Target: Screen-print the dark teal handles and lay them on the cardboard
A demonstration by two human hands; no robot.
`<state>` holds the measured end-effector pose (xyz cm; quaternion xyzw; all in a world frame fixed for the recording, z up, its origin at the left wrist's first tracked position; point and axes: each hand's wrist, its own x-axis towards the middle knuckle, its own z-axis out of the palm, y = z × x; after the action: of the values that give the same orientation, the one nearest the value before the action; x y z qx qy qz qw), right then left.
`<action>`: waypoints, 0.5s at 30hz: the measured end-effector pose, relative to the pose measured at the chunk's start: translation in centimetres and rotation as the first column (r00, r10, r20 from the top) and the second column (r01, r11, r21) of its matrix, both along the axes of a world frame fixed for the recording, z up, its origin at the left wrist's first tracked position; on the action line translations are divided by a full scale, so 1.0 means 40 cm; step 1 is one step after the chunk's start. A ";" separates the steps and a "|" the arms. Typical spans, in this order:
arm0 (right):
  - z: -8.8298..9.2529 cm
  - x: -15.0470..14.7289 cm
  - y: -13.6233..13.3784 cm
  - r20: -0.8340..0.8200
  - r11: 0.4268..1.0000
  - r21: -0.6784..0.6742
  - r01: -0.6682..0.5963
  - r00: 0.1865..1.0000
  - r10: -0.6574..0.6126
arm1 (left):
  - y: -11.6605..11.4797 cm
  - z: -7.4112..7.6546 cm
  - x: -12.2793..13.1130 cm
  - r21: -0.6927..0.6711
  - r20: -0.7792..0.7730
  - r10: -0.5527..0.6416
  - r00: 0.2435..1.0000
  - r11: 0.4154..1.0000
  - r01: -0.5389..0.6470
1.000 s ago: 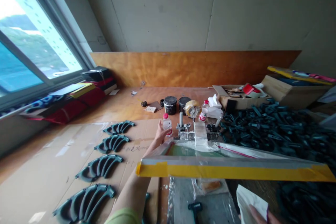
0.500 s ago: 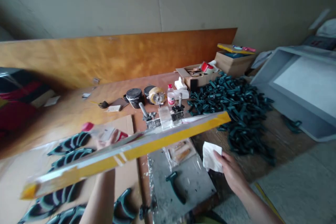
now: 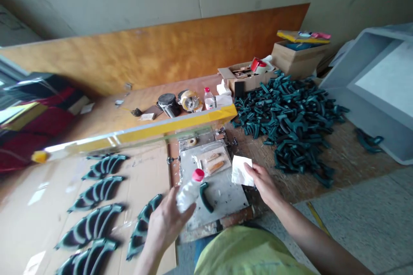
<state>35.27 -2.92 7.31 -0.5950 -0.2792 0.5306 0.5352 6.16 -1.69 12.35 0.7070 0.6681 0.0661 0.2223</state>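
My left hand (image 3: 167, 217) is wrapped round a clear plastic bottle (image 3: 189, 193) with a red cap, tilted above the grey work plate (image 3: 230, 204). A folded white paper tissue (image 3: 241, 171) is pinched between the thumb and fingers of my right hand (image 3: 263, 180), just past the plate's right edge. One dark green curved handle-like part (image 3: 205, 197) lies on the plate beside the bottle. Behind it, a clear plastic bag (image 3: 213, 161) with orange-brown pieces rests on the same plate.
A yellow-taped bar (image 3: 174, 125) spans the bench beyond my hands. Rows of green curved parts (image 3: 97, 187) lie on cardboard (image 3: 145, 159) at left. A large heap of green parts (image 3: 287, 116) sits at right, near a grey bin (image 3: 351, 81). A second bottle (image 3: 208, 99) stands at the back.
My left hand has brought the bottle from behind the bar, at left, to the near side over the plate. My right hand still holds the tissue. The view has shifted.
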 end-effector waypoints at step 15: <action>-0.022 0.033 -0.072 0.091 0.996 -0.051 -0.070 0.993 0.074 | 0.058 0.086 0.274 -0.083 -0.438 -0.481 0.760 0.863 0.499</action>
<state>36.60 -5.79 6.41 -0.6211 -0.3123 0.5280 0.4878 17.13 0.61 15.78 0.8569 0.4912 -0.1443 0.0597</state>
